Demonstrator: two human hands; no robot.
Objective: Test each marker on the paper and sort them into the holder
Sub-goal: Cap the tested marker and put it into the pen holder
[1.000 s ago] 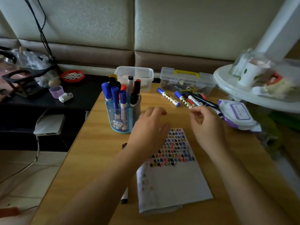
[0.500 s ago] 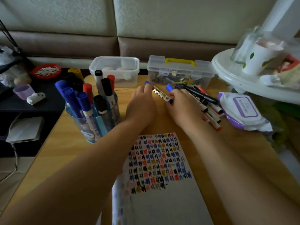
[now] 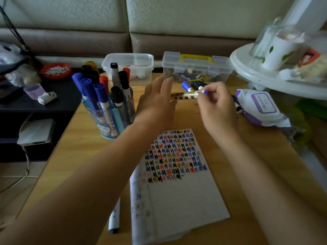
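Observation:
A white marker with blue ends (image 3: 188, 95) is lifted level above the wooden table (image 3: 79, 156), between my two hands. My right hand (image 3: 216, 106) pinches its right blue end. My left hand (image 3: 155, 105) meets its left end, which is hidden behind my fingers. The blue see-through holder (image 3: 113, 121) stands left of my left hand with several blue, black and red markers in it. The paper (image 3: 177, 195), its upper part covered in coloured test marks, lies near me. More loose markers (image 3: 193, 84) lie beyond my hands.
A black-tipped marker (image 3: 114, 218) lies left of the paper. Two clear plastic boxes (image 3: 129, 63) (image 3: 196, 68) stand at the table's far edge. A pack of wipes (image 3: 261, 106) and a white round stand (image 3: 251, 75) are to the right, a dark low shelf (image 3: 58, 101) to the left.
Both hands reached forward to the loose markers, took hold of the blue-ended one, and now hold it raised off the table, turned level between them.

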